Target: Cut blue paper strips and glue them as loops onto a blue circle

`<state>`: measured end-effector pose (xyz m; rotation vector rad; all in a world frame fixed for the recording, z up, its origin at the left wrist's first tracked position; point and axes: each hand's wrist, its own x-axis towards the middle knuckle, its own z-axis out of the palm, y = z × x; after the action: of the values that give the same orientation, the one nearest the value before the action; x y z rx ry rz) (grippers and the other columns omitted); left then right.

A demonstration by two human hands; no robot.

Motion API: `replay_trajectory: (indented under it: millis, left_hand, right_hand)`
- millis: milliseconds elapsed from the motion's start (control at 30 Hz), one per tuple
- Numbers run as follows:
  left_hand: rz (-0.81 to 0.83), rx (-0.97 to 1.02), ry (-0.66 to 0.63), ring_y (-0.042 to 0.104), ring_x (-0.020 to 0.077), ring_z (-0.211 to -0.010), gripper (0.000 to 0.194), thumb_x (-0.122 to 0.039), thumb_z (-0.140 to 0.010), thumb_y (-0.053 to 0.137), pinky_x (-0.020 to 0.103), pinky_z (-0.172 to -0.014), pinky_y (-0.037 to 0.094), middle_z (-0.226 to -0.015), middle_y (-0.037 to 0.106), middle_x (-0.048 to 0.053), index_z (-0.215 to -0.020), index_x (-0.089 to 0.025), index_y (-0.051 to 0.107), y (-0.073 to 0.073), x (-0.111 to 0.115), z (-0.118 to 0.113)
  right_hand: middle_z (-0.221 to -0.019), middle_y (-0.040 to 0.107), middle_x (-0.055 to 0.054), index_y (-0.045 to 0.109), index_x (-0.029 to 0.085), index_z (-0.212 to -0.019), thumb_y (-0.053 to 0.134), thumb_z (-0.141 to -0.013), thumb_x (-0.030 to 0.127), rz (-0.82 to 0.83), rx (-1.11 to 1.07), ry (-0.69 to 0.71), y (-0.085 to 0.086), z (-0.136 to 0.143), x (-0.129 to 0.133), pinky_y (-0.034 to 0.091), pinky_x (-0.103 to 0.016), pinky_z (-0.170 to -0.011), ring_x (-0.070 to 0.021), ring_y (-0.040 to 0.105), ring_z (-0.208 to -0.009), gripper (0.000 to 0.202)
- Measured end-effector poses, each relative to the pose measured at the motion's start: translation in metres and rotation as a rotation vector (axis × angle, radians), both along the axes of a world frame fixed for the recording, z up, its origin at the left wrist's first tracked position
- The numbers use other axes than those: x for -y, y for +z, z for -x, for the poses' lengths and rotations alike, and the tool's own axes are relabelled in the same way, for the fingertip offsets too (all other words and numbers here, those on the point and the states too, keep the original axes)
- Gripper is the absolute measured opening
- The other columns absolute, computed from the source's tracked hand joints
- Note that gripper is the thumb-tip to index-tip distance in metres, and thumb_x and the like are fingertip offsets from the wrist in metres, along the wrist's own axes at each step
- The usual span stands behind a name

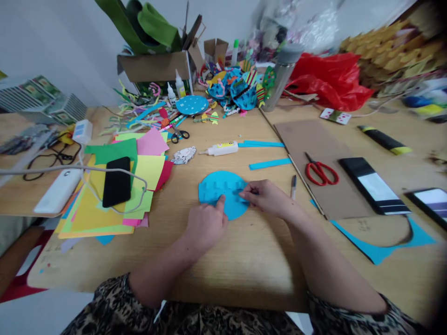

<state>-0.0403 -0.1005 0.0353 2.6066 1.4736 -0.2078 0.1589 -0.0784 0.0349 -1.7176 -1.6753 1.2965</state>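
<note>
A round blue paper disc (223,181) lies on the table in front of me, with a row of small raised blue folds across it. My left hand (206,223) rests at its lower edge, the index finger pressing on its surface and the other fingers curled in. From the right, my right hand (263,197) pinches a blue paper strip over the disc's right side. Beyond the disc lie a white glue bottle (222,149) and blue paper strips (269,164). A cut-out white paper drawing (184,155) is left of the bottle.
Coloured paper sheets (94,215) with a black phone (117,181) and a cable lie left. Red-handled scissors (321,172) lie on brown cardboard (300,135) at right, near a pen (293,187) and blue offcut (380,251). A steel bottle (282,77) stands behind.
</note>
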Motion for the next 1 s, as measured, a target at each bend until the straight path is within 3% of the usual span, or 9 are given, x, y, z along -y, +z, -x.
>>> replay_trajectory:
  millis: [133, 267, 400, 700, 1000]
  left_hand:
    - [-0.083, 0.056, -0.002, 0.069, 0.0252, -0.076, 0.042, -0.028, -0.095, 0.042, 0.033, -0.062, 0.05, -0.08, 0.072, 0.01, -0.135, -0.018, 0.052, 0.001, -0.002, 0.001]
    - [-0.158, 0.121, -0.047, 0.068, 0.0257, -0.081, 0.026, -0.032, -0.095, 0.048, 0.033, -0.066, 0.049, -0.081, 0.072, 0.011, -0.101, -0.016, 0.068, 0.001, -0.007, -0.003]
    - [-0.183, 0.129, -0.087, 0.067, 0.0262, -0.075, 0.023, -0.029, -0.093, 0.051, 0.034, -0.061, 0.048, -0.073, 0.07, 0.01, -0.081, -0.016, 0.067, -0.003, -0.009, -0.008]
    - [-0.239, 0.094, -0.126, 0.067, 0.0274, -0.069, 0.024, -0.019, -0.093, 0.046, 0.034, -0.056, 0.046, -0.069, 0.069, 0.012, -0.08, -0.014, 0.066, -0.008, -0.017, -0.014]
    - [-0.292, 0.14, -0.107, 0.063, 0.0258, -0.069, 0.023, -0.02, -0.092, 0.048, 0.035, -0.059, 0.046, -0.069, 0.066, 0.01, -0.079, -0.014, 0.066, -0.014, -0.013, -0.01]
  right_hand:
    - [-0.049, 0.05, 0.005, 0.054, 0.019, -0.062, 0.061, -0.079, 0.048, 0.047, -0.16, -0.016, -0.001, -0.003, 0.002, 0.026, -0.022, -0.041, -0.0058, 0.036, -0.04, 0.035]
    - [-0.05, 0.051, 0.006, 0.053, 0.019, -0.064, 0.065, -0.076, 0.053, 0.099, -0.272, -0.045, 0.0, 0.0, 0.002, 0.024, -0.021, -0.039, -0.0046, 0.036, -0.038, 0.038]
    - [-0.049, 0.051, 0.006, 0.053, 0.018, -0.064, 0.069, -0.073, 0.053, 0.118, -0.311, -0.065, 0.001, 0.003, 0.002, 0.023, -0.021, -0.038, -0.0039, 0.037, -0.036, 0.039]
    - [-0.048, 0.051, 0.006, 0.055, 0.018, -0.066, 0.068, -0.074, 0.043, 0.101, -0.266, -0.067, -0.001, 0.0, 0.001, 0.026, -0.021, -0.039, -0.0049, 0.037, -0.038, 0.029]
    - [-0.056, 0.06, 0.002, 0.059, 0.018, -0.074, 0.062, -0.076, 0.021, -0.066, 0.037, -0.071, -0.008, 0.007, 0.001, 0.038, -0.024, -0.051, -0.0112, 0.052, -0.05, 0.005]
